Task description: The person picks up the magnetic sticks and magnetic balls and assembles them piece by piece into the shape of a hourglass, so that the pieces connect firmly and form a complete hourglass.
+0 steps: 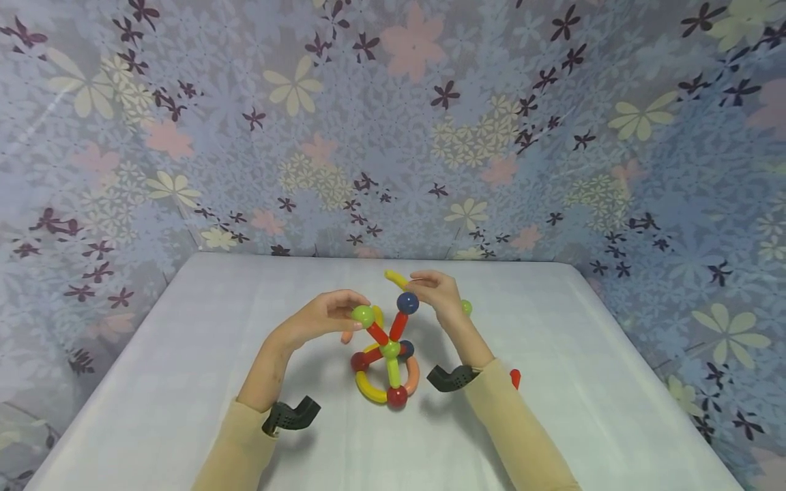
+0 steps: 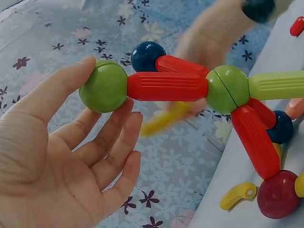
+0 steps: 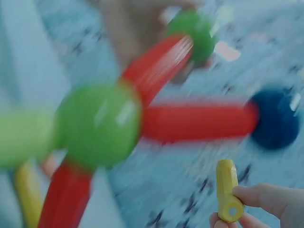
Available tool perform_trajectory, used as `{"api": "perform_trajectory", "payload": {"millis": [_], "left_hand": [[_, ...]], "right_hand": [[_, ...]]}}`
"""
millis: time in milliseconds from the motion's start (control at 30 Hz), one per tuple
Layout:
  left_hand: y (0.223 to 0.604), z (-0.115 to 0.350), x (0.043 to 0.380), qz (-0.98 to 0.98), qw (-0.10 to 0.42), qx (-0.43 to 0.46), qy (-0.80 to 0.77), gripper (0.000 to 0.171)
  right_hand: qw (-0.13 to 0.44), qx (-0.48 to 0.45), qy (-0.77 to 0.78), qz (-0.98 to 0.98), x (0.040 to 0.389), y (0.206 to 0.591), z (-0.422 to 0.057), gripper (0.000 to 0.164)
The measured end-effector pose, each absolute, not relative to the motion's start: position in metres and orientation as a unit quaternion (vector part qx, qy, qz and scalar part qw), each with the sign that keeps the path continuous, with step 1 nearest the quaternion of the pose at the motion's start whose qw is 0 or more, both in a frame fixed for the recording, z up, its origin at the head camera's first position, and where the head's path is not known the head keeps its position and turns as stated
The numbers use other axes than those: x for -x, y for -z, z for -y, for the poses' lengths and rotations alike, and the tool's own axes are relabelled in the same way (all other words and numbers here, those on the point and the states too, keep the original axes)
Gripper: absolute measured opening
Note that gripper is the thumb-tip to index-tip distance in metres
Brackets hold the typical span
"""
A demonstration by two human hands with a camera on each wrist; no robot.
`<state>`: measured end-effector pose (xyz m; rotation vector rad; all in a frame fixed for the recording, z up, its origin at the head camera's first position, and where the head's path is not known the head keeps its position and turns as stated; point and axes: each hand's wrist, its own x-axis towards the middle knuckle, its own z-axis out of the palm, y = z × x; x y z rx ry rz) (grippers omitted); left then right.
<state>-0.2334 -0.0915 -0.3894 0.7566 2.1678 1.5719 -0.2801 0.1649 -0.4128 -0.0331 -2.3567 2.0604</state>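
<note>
A construction of coloured balls and rods stands on the table; its middle green ball [image 1: 389, 349] joins red rods and a light green rod [image 1: 394, 374]. My left hand [image 1: 322, 315] pinches the green ball [image 2: 103, 86] at the end of one upper red rod [image 2: 167, 86], thumb on top and fingertips below. My right hand [image 1: 437, 292] holds a yellow curved rod [image 3: 227, 190] between thumb and fingers, just behind the dark blue ball [image 1: 408, 303] that tops the other upper red rod [image 1: 399, 326]. Dark red balls [image 1: 397, 396], yellow curved rods [image 1: 371, 389] and an orange curved rod [image 1: 413, 375] form the base ring.
A loose yellow piece [image 1: 378, 316] and an orange piece [image 1: 346, 337] lie behind the construction. Beyond my right wrist is a green ball [image 1: 467, 308], and a red rod [image 1: 515, 378] lies beside my right sleeve. Flowered cloth [image 1: 393, 136] hangs behind the white table [image 1: 184, 382].
</note>
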Motion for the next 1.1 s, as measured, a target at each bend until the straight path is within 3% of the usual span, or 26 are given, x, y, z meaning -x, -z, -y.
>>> {"api": "perform_trajectory", "payload": {"millis": [333, 1100], "left_hand": [[0.39, 0.092, 0.234, -0.755, 0.189, -0.274, -0.565, 0.036], [0.388, 0.095, 0.234, -0.78, 0.2, -0.246, -0.54, 0.044]], "right_hand": [[-0.009, -0.054, -0.683, 0.728, 0.252, 0.372, -0.145, 0.03], [-0.033, -0.152, -0.618, 0.771, 0.247, 0.371, -0.146, 0.03]]}}
